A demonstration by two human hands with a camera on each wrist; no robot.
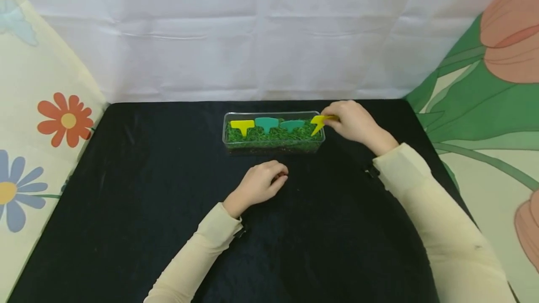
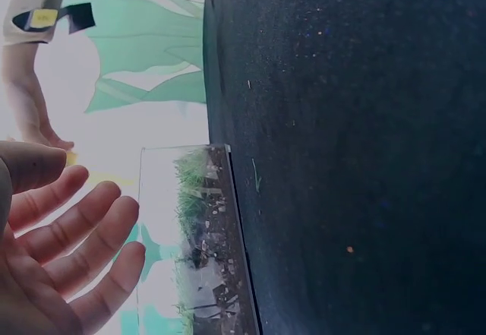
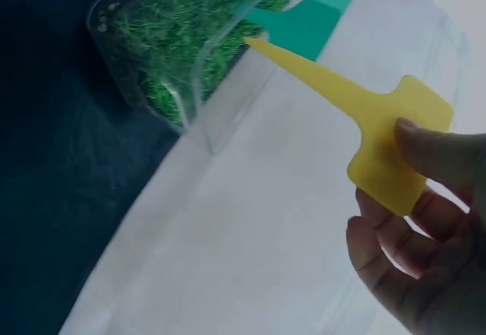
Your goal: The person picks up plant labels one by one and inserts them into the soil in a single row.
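Pinched by its broad head between thumb and fingers, a yellow T-shaped plant label [image 3: 387, 145] is in my right hand [image 1: 349, 118], its pointed stem tilted down over the right end of a clear planter box [image 1: 273, 145]. Green grass [image 1: 269, 137] grows on dark soil inside. Another yellow plant label [image 1: 242, 125] stands at the left of the box, with two teal plant labels [image 1: 266, 123] [image 1: 292, 125] to its right. In front of the box, my left hand [image 1: 258, 182] holds nothing; its fingers are loosely curled in the left wrist view.
Black cloth [image 1: 139, 191] covers the table. A white sheet [image 1: 252, 36] hangs behind it, close to the box. Flower-printed panels [image 1: 497, 106] stand on both sides. Small bits of debris [image 2: 257, 175] lie on the cloth near the box.
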